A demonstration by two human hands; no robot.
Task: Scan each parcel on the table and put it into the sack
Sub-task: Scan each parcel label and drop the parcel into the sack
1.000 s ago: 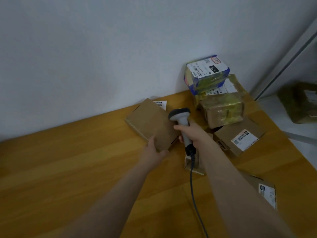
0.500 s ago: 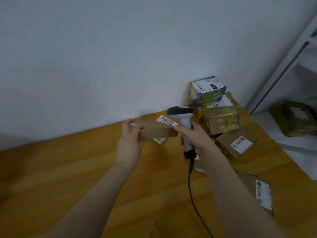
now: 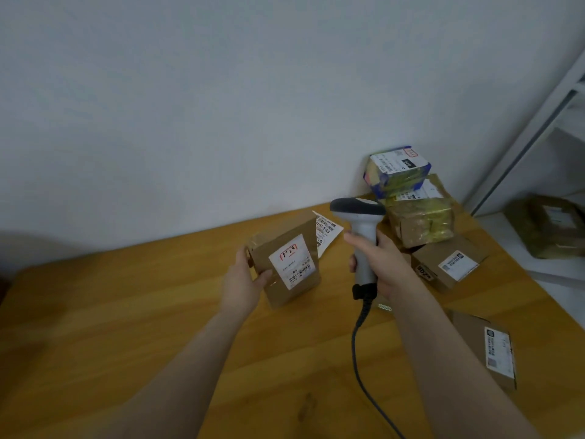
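Above table (image 3: 126, 312), left hand (image 3: 242, 285) has tilted parcel (image 3: 285, 258) label-up, scanner (image 3: 361, 236) unmoved

A plain white wall (image 3: 221, 106) stands behind everything. To the right of the wall, a white metal shelf frame (image 3: 519, 147) leans across the corner.

I see a flat brown cardboard parcel (image 3: 286, 261) held tilted above the table, its white barcode label facing me. At the far right, more parcels are stacked: a blue-edged one (image 3: 397, 171) on top, probably yellow-taped cartons beneath.
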